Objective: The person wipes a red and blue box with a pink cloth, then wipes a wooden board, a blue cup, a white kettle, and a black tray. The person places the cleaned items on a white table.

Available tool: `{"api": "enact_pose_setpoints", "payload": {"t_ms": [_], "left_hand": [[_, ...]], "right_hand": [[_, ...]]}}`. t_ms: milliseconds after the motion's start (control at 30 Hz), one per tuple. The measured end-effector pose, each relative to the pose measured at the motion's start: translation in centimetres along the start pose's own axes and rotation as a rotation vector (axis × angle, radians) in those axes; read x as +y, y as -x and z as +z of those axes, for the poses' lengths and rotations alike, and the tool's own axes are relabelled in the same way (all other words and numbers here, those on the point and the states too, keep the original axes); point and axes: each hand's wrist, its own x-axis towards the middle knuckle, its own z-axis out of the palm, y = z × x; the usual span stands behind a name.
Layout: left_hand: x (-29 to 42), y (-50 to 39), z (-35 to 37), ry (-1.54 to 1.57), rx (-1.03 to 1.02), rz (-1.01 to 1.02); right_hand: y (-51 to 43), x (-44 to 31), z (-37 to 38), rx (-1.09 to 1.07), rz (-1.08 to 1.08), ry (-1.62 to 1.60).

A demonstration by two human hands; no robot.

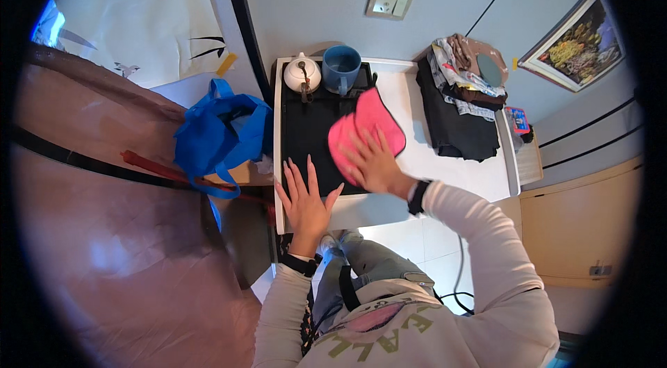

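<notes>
My right hand (372,164) lies on a pink cloth (378,118) with dark edging, its fingers spread over the fabric. The cloth covers part of a black tray or mat (307,133) and reaches onto the white tabletop (417,175). Near the front left corner, my left hand (305,201) is spread with its fingertips over the black surface, holding nothing. Behind both hands, a white lidded teapot (302,73) and a blue mug (341,68) stand at the back of the black surface. What lies under the cloth is hidden.
A stack of folded clothes (464,118) sits on the table's right side, close to its raised rim (510,159). Left of the table is a blue fabric bag (224,131). The wall behind carries a socket plate (391,1). A cable (459,269) hangs near the floor.
</notes>
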Motion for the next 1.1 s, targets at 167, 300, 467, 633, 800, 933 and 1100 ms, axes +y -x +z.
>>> {"api": "enact_pose_setpoints", "payload": {"t_ms": [167,300,467,633,800,933,1100], "left_hand": [[-0.4,0.0,-0.7,0.178,-0.007,0.023],[-0.6,0.0,-0.7,0.141,0.000,0.056],[-0.7,0.1,-0.3,0.132,-0.042,0.035],[-0.5,0.2,-0.4,0.127,-0.023,0.033],[-0.2,-0.2,-1.0,0.116,-0.071,-0.001],[-0.1,-0.2,-1.2,0.125,-0.010,0.012],[-0.5,0.2,-0.3,0.096,0.096,0.040]], "right_hand": [[1.2,1.4,-1.7,-0.195,-0.241,-0.173],[-5.6,3.4,-0.8,-0.149,-0.232,0.035],[-12.2,-1.4,1.4,0.082,-0.274,-0.126],[-13.2,-1.7,2.0,0.111,-0.102,-0.148],[-8.1,2.3,0.2,-0.067,0.002,-0.090],[-5.5,3.8,-1.2,-0.224,0.092,0.040],[-9.2,-1.8,0.4,-0.320,-0.132,-0.051]]}}
